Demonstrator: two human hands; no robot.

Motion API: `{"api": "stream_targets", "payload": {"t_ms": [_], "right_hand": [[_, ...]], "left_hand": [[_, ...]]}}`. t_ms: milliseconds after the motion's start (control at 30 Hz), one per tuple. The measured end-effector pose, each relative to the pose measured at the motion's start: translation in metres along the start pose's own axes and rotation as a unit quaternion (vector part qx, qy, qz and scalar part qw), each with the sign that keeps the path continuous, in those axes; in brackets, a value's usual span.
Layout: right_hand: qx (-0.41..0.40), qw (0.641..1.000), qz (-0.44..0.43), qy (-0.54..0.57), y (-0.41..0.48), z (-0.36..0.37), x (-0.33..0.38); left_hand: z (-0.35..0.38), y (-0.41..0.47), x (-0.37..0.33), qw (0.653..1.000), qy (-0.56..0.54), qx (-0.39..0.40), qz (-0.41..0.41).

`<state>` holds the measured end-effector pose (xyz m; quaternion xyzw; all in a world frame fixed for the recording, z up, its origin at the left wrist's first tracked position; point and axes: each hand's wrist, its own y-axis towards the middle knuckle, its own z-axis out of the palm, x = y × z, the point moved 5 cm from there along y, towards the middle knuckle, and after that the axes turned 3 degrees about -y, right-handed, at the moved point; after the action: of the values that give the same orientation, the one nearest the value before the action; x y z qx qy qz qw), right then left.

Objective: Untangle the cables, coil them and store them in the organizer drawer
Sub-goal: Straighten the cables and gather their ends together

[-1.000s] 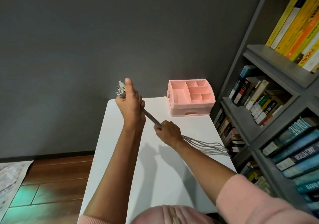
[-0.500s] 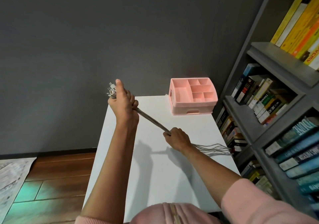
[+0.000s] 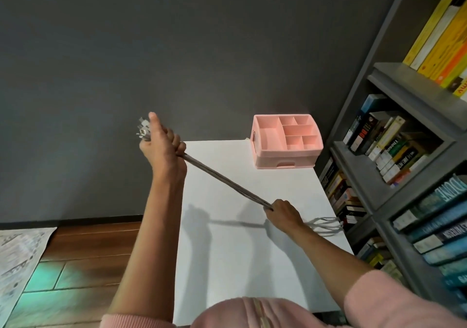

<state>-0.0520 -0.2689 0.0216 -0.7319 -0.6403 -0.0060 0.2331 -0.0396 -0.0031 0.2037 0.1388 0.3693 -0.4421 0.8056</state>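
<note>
Left hand point(image 3: 161, 143) raised at centre-left of frame, fist closed round one end of a bundle of thin grey cables point(image 3: 222, 178), thumb pointing straight up. Its bare forearm rises from bottom centre. Right hand point(image 3: 284, 214) lower, right of centre, knuckles up, fingers curled round the same bundle. That arm enters from lower right, in a soft pink sleeve point(image 3: 404, 300).

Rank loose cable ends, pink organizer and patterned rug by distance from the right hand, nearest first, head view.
1. Loose cable ends, just right of the right hand.
2. Pink organizer, far right corner of the table.
3. Patterned rug, far left on the floor.
</note>
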Motion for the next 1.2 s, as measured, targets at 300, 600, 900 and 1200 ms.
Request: {"api": "stream_targets", "payload": {"t_ms": [300,600,900,1200], "right_hand": [[-0.012,0.998,0.008,-0.056,-0.005,0.0,-0.026],[-0.034,0.986,-0.047,-0.159,-0.004,-0.03,0.003],[-0.109,0.983,-0.074,-0.131,-0.006,-0.064,0.07],[-0.119,0.99,-0.035,-0.059,-0.003,-0.069,0.07]], "left_hand": [[-0.018,0.015,-0.01,0.998,0.053,0.007,0.038],[-0.004,0.002,0.023,0.895,0.377,0.223,0.086],[-0.008,-0.03,0.133,0.781,0.554,0.286,0.023],[-0.02,-0.048,0.155,0.776,0.538,0.295,-0.143]]}}
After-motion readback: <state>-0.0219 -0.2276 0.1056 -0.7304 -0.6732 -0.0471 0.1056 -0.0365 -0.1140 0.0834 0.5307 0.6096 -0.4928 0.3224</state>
